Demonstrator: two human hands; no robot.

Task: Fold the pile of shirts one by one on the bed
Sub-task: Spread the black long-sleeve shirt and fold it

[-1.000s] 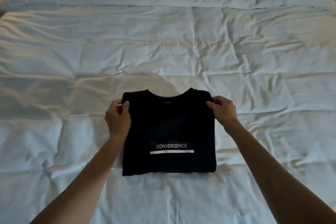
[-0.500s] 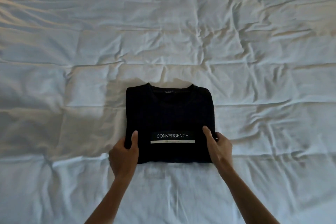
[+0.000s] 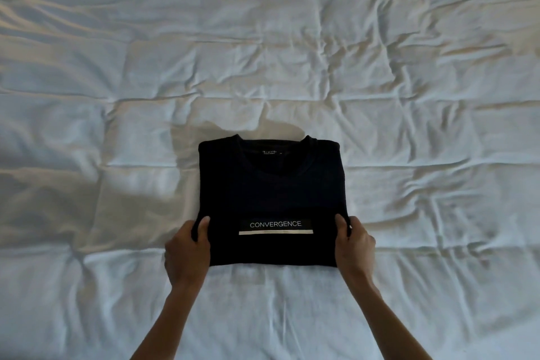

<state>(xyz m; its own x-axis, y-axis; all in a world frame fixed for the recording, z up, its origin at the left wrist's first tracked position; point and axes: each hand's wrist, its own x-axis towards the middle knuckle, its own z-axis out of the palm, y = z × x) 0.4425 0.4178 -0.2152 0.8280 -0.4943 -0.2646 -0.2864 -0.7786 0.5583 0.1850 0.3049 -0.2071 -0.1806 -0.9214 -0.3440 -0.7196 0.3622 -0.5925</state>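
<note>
The left hand (image 3: 187, 254) grips the near-left corner of the folded black shirt (image 3: 271, 193), thumb on top of the cloth and fingers tucked under the edge. The right hand (image 3: 355, 245) does the same at the near-right corner, thumb laid on the fabric, fingers curled beneath. Both hold the shirt; neither is free.

A second ago these hands were up at the shoulders of the shirt, one at each side of the collar. Half a second ago they had dropped to the lower corners with thumbs resting on top. Now the grip has closed further around the side edges, and the cloth bunches slightly at each thumb. The shirt itself has not shifted on the bed (image 3: 409, 96): it lies flat as a neat rectangle, collar away from the person, the white "CONVERGENCE" label (image 3: 275, 226) facing up between the two thumbs.

My reading is that the folding of this shirt is finished and the hands have moved from squaring it to taking hold for a lift, probably to carry it off to a stack. No pile of other shirts is in view, so how much of the task is left cannot be told. Lifting by only the near corners may let the far half sag and loosen the fold.
</note>
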